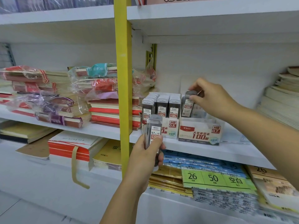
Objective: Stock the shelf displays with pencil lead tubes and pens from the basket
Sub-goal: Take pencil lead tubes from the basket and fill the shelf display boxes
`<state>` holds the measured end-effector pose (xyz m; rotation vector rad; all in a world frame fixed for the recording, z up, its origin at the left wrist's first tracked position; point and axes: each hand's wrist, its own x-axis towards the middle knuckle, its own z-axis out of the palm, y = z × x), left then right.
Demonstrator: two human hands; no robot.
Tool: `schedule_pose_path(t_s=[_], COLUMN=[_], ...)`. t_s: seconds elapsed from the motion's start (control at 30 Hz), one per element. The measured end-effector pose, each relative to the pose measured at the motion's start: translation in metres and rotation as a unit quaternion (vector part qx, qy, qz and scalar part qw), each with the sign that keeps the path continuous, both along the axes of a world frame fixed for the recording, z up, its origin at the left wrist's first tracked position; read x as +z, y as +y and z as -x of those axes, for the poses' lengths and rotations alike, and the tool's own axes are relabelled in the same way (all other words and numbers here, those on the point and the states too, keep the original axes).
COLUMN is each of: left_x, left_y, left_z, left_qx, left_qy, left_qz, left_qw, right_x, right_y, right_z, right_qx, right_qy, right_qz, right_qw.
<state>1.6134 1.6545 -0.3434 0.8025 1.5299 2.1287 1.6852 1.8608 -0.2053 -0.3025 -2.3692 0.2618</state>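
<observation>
0.7 HB lead tube [187,105] stands tilted in the left end of the 0.7 display box [200,132], cap pinched from above by the right hand [212,99], fingers [194,87] grasping the cap. The rest of that box's contents is hard to make out. Left hand [145,156] is in front of the shelf's front edge, fingers curled round a bundle of 0.7 lead tubes [153,131] held upright. The 0.7 box sits at the front edge of the shelf [194,150], touching the 0.5 display box [172,126] on its left, which is packed with rows of 0.5 tubes [161,104]. Yellow upright [123,78] is just left of the boxes, with wrapped notebook stacks [105,110] past it. Label sheet packs [213,177] lie on the shelf below.
</observation>
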Motion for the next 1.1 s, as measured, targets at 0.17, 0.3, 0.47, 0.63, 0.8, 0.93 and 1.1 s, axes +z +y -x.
schedule_pose_path(t_s=[0.17, 0.3, 0.47, 0.63, 0.8, 0.93, 1.1], left_x=[0.000, -0.002, -0.002, -0.006, -0.006, -0.004, -0.002], left_y=[-0.002, -0.003, -0.003, -0.001, -0.003, -0.006, -0.003], left_z=[0.000, -0.003, -0.012, -0.024, -0.025, -0.020, -0.012], left_qx=[-0.004, -0.017, -0.057, -0.083, -0.102, -0.077, -0.030], left_qy=[-0.004, -0.002, 0.024, 0.051, 0.011, 0.006, -0.013], left_qz=[0.020, 0.032, 0.029, 0.049, 0.045, 0.045, 0.076], left_qw=[1.000, 0.999, 0.998, 0.994, 0.994, 0.996, 0.997], right_x=[-0.016, -0.022, -0.060, -0.085, -0.091, -0.075, -0.014], right_y=[0.011, -0.009, -0.069, -0.084, -0.077, -0.068, -0.019], right_z=[0.008, -0.013, -0.054, -0.057, -0.059, -0.070, -0.073], right_qx=[-0.066, -0.081, 0.094, 0.167, 0.156, 0.134, 0.031], right_qy=[-0.066, -0.016, 0.058, 0.052, 0.102, 0.195, 0.231], right_qz=[0.000, -0.013, 0.177, 0.357, 0.415, 0.391, 0.152], right_qw=[0.996, 0.997, 0.978, 0.918, 0.890, 0.889, 0.961])
